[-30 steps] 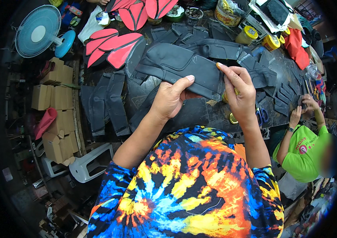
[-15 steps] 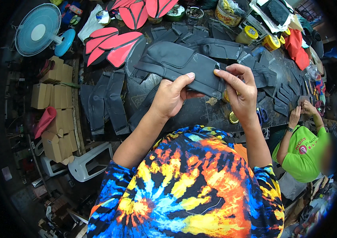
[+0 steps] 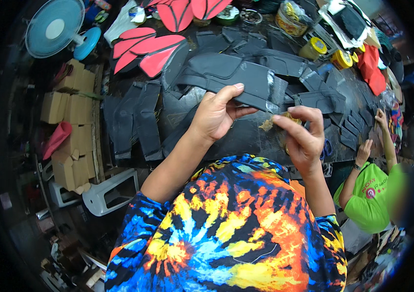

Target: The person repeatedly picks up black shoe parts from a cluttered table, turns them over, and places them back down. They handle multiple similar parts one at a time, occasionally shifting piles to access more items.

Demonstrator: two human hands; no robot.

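Observation:
My left hand (image 3: 215, 113) is closed on a black leather-like shoe upper (image 3: 226, 75), thumb on top and fingers underneath. The piece has a stitched curved seam and a rough greyish strip at its right end. Apart from it, to the lower right, my right hand (image 3: 305, 138) hangs over the table with fingers loosely bent and spread, nothing visible in them. A tan patch (image 3: 266, 124) lies on the tabletop by its index fingertip. More black uppers (image 3: 282, 63) lie behind the held one.
Red-and-black cut pieces (image 3: 160, 46) lie at the back left, black strips (image 3: 141, 117) nearer. Yellow-lidded jars (image 3: 313, 48) stand at the back right. A blue fan (image 3: 55, 29), cardboard boxes (image 3: 73, 107) and a white stool (image 3: 112, 192) are left. A person in green (image 3: 370, 194) works at right.
My right hand has let go of the upper's right end and moved down and right. My left hand still holds the piece. The other person's hands have moved apart.

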